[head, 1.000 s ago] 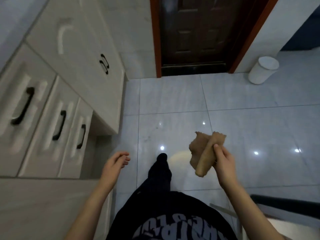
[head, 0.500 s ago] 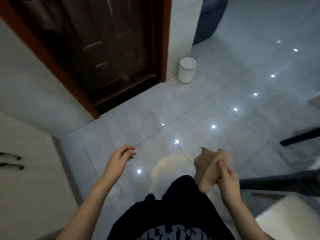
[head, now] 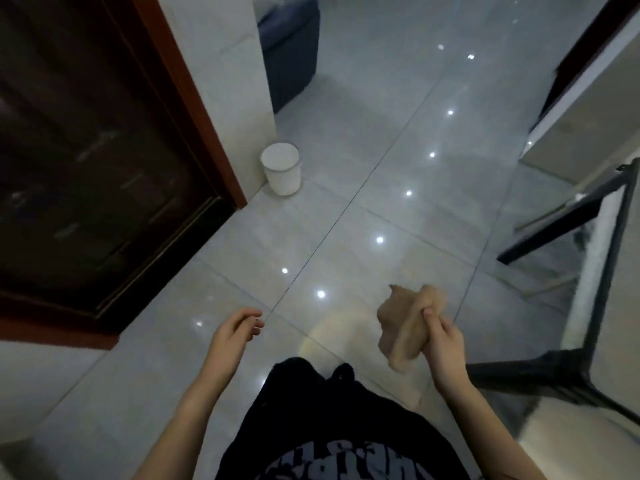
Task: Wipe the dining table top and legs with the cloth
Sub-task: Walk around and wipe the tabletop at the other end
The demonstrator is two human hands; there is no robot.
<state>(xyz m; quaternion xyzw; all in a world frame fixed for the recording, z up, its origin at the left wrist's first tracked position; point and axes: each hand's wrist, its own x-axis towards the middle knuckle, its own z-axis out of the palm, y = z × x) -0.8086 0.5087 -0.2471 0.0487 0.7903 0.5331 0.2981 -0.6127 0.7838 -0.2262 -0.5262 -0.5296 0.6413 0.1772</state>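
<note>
Tan cloth (head: 401,329) in right grip (head: 445,344) — left grip (head: 231,336) loose, empty.

The person wears a black T-shirt (head: 346,420) with large pale grey block lettering (head: 346,460) printed across the front. The print reads upside down and is cut off by the lower edge of the view. Both forearms (head: 194,410) are bare up to the left hand (head: 232,336) and the right hand (head: 446,344). Beyond the shirt, dark legwear (head: 294,370) shows as two rounded, blurred shapes.

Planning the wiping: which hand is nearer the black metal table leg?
Right. The right hand, holding the tan cloth, is left of the black table leg; the left hand is farther left.
</note>
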